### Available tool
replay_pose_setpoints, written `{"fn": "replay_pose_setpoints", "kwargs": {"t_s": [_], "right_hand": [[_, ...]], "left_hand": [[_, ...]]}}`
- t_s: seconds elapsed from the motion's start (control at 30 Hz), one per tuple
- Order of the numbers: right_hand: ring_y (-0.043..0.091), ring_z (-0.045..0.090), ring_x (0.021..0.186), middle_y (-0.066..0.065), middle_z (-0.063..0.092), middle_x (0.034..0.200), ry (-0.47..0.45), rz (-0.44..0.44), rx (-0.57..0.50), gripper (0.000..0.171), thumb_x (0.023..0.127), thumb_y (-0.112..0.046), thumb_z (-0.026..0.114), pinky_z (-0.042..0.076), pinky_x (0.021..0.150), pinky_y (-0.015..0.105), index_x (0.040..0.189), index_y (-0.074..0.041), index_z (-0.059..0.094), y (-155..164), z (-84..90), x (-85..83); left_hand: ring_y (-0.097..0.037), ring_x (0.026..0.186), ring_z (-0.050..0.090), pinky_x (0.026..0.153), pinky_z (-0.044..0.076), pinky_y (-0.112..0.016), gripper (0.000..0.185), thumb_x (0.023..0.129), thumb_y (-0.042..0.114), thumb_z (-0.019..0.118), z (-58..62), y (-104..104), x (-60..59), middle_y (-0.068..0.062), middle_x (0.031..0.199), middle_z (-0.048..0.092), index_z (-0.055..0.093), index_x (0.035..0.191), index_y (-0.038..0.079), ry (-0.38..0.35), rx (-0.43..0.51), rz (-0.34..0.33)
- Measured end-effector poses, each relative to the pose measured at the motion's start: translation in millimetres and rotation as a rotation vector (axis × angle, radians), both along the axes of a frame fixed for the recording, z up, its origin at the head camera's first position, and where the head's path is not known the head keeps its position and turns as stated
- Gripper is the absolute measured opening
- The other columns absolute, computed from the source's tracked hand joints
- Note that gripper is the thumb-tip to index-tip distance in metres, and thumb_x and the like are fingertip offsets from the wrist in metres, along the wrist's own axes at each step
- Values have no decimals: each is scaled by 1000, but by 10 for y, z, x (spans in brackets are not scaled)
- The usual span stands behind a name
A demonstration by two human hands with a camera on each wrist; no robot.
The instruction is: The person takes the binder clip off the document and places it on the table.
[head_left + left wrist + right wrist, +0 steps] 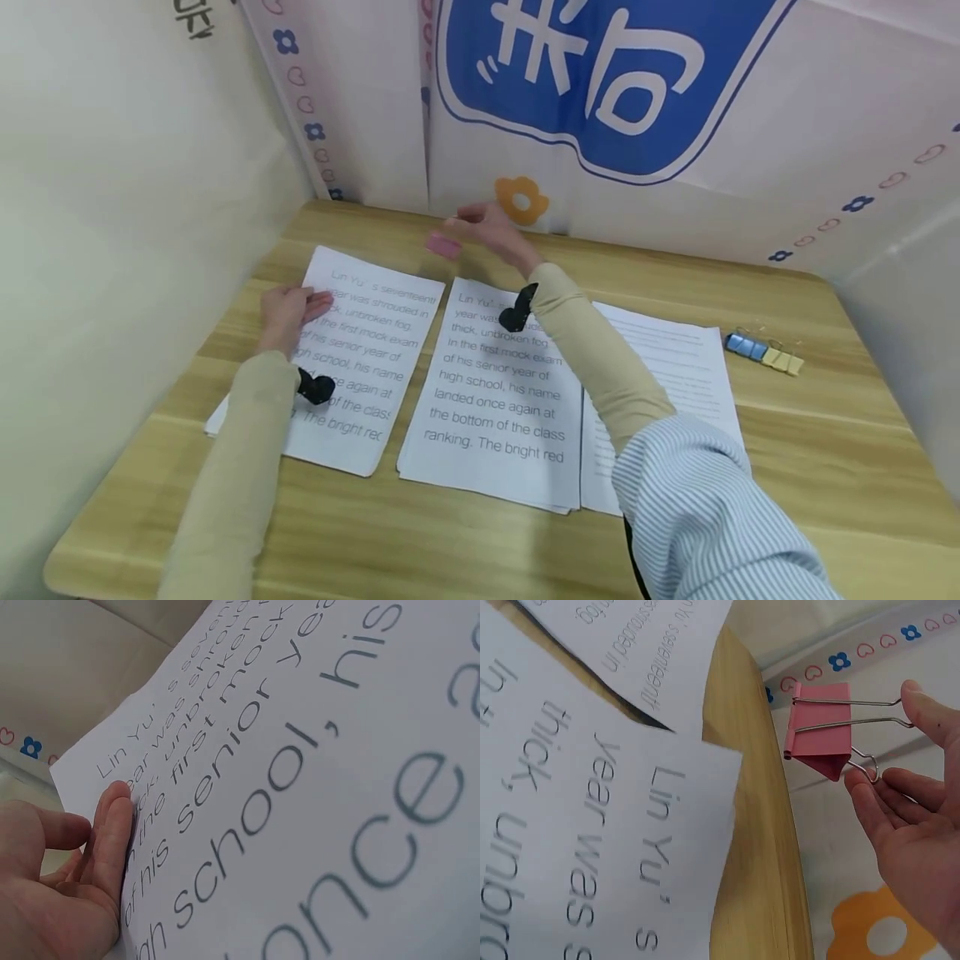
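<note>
A pink binder clip [821,724] hangs in the air near the back of the table, its wire handles between the thumb and fingers of my right hand [922,817]. In the head view the right hand [491,232] is above the table's back edge, with the clip [444,245] to its left. My left hand [291,310] lies along the left edge of the left paper stack [360,367], fingers extended and touching the sheets. In the left wrist view the left hand [75,885] has its fingers against the printed page [262,787].
A middle stack of printed sheets [495,400] lies beside the left one. Partly under the right arm is another stack with smaller print [675,358]. Blue clips [746,346] and yellow clips [782,361] sit to its right. Printed cloth [375,125] hangs behind the wooden table [450,533].
</note>
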State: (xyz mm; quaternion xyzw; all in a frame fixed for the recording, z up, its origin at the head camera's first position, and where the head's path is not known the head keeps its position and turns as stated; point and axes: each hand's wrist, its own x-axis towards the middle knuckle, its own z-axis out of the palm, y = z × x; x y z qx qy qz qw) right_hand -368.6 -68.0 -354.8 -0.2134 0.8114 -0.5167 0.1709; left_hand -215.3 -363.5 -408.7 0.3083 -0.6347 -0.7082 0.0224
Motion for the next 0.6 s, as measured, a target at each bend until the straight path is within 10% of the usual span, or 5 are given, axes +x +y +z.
{"fn": "replay_pose_setpoints", "kwargs": {"t_s": [0.6], "right_hand": [[26, 50, 127, 17, 52, 137, -25, -107, -6, 62, 89, -26, 66, 44, 109, 34, 139, 2, 42, 557, 4, -85]], "left_hand": [[-3, 60, 67, 70, 58, -15, 55, 100, 15, 33, -57, -320, -66, 7, 58, 63, 14, 151, 7, -77, 59, 128]]}}
